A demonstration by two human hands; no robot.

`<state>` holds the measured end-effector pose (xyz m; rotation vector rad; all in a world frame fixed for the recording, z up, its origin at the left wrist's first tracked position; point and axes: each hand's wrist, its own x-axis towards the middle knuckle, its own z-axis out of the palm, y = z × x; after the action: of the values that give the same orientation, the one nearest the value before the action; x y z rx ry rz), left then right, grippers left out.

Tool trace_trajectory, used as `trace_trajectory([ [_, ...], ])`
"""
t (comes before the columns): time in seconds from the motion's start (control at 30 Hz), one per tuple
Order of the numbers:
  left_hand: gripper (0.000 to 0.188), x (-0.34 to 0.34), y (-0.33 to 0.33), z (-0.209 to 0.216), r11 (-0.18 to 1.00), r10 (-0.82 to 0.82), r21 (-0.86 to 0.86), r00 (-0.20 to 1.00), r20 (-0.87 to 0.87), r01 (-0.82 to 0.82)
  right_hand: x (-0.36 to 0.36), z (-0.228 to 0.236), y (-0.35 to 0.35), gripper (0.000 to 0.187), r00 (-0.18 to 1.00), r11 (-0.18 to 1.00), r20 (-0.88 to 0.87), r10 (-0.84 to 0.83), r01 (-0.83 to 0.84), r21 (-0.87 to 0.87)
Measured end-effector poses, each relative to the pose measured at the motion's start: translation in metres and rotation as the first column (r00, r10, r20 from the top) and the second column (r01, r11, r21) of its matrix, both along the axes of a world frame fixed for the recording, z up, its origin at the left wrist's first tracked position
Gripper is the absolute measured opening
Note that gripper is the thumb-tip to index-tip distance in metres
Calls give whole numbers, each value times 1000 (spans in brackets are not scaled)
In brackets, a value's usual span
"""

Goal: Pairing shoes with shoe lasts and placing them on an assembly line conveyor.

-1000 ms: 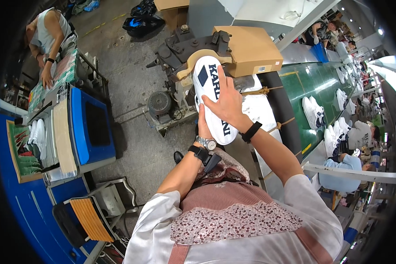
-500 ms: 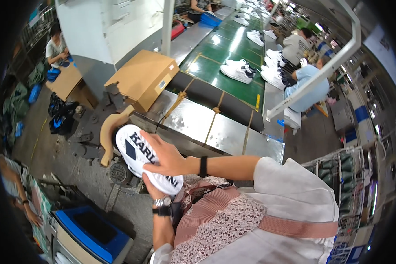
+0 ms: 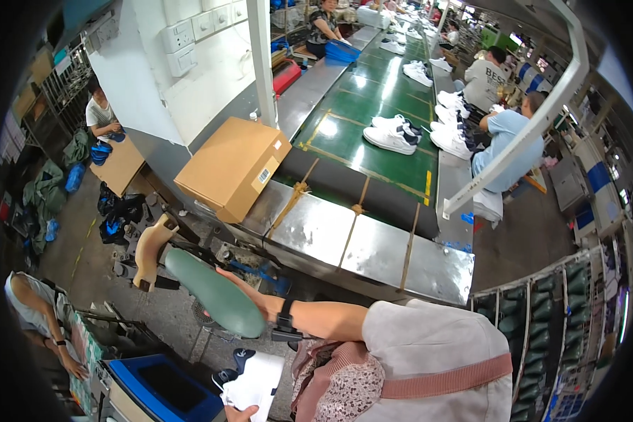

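My right hand (image 3: 259, 298) grips a green shoe last (image 3: 214, 292), its sole face turned up. Lower down, my left hand (image 3: 242, 413) holds a white sneaker (image 3: 253, 383) with dark navy trim at the heel and collar; part of that hand is cut off by the lower edge. Shoe and last are apart. Just left of the last stands a tan curved rest (image 3: 150, 252) on a dark machine.
A brown cardboard box (image 3: 225, 165) sits by the metal end of a green conveyor (image 3: 359, 119) carrying white sneakers (image 3: 394, 133). A rack of green lasts (image 3: 534, 337) stands at the right, a blue-framed machine (image 3: 165, 387) lower left. Several people work nearby, one in light blue (image 3: 510, 151).
The green last has come out of the sneaker and is in my right hand. My left hand has moved down with the sneaker. The view has shifted a little.
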<state>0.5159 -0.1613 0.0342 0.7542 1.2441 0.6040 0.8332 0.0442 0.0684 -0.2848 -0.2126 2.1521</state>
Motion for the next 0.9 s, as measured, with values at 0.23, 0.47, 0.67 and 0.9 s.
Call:
trace_trajectory([
  [0.23, 78, 80, 24, -11, 997, 35, 70, 986, -164, -24, 134, 33, -42, 67, 990, 998, 136, 32, -25, -53],
  [0.47, 74, 203, 115, -51, 840, -103, 438, 886, -452, 321, 306, -98, -110, 80, 57, 863, 950, -307, 437, 253],
  [0.67, 63, 334, 194, 0, 708, -43, 571, 833, -551, 415, 398, -155, -156, 70, -838, 875, 516, -175, 108, 472],
  [0.9, 61, 384, 209, 29, 591, -177, 619, 832, -526, 517, 362, -3, -50, 42, 93, 770, 765, -637, 24, 638],
])
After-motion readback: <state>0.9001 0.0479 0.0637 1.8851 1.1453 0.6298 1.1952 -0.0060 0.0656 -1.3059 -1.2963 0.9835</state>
